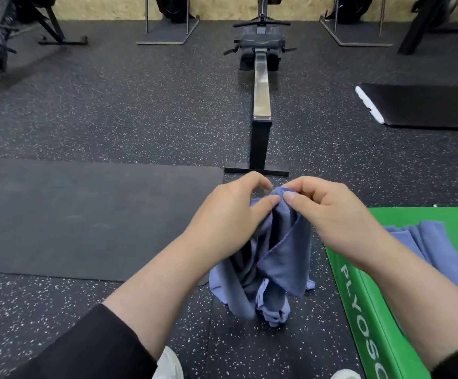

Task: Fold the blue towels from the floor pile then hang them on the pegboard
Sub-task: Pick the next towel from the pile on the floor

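A blue towel (282,258) hangs crumpled in front of me, its lower folds reaching down to the speckled floor. My left hand (230,217) pinches its top edge between thumb and fingers. My right hand (329,212) pinches the same top edge right beside it, so the two thumbs almost meet. More blue towels (435,242) lie flat on the green plyo box at the right, partly hidden behind my right forearm. No pegboard is in view.
The green plyo box (370,302) stands close at my right. A black mat (91,217) lies at the left, a rowing machine (260,105) straight ahead, another black mat (424,105) at far right. My white shoes (169,363) show at the bottom edge.
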Motion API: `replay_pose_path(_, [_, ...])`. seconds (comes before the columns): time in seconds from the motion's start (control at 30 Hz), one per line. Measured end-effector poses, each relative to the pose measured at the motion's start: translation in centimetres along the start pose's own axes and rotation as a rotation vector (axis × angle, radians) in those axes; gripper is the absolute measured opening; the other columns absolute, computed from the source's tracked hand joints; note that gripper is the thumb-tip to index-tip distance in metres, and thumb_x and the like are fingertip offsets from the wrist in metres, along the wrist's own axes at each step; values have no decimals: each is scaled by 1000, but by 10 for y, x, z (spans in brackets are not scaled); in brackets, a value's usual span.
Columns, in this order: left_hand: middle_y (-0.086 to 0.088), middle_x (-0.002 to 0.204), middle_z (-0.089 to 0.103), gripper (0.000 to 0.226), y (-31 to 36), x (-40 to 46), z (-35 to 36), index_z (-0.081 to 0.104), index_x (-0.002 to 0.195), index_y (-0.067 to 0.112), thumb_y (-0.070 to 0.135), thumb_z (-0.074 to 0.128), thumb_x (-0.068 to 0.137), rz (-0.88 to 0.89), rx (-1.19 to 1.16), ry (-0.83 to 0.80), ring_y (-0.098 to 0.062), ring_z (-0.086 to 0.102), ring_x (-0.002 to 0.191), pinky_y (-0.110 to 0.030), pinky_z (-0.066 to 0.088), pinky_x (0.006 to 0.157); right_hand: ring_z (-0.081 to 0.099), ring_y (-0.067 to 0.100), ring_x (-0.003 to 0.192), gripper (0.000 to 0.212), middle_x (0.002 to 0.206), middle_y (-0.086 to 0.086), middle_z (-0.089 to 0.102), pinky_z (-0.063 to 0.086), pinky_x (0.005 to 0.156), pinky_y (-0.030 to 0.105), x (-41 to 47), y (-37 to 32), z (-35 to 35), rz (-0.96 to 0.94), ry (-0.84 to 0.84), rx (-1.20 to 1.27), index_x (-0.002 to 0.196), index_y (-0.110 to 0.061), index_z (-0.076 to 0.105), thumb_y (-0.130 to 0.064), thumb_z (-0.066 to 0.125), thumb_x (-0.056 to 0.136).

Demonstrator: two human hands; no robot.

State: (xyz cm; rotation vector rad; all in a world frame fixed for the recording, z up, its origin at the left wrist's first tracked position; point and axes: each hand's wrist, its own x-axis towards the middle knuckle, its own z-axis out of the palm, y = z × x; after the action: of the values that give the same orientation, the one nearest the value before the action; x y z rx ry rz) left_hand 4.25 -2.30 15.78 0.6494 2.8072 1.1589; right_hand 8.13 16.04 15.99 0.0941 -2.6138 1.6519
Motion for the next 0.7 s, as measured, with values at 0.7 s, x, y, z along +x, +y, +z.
replay_pose_path(0.7, [10, 62, 55, 22, -16, 5, -19, 56, 82, 26, 40, 56, 99, -227, -15, 219, -13, 55, 67, -32, 36, 63, 42, 6, 50, 16, 63, 0, 64, 34, 50, 21, 3, 20, -14, 163, 145, -369, 77, -20, 70, -14, 62, 88])
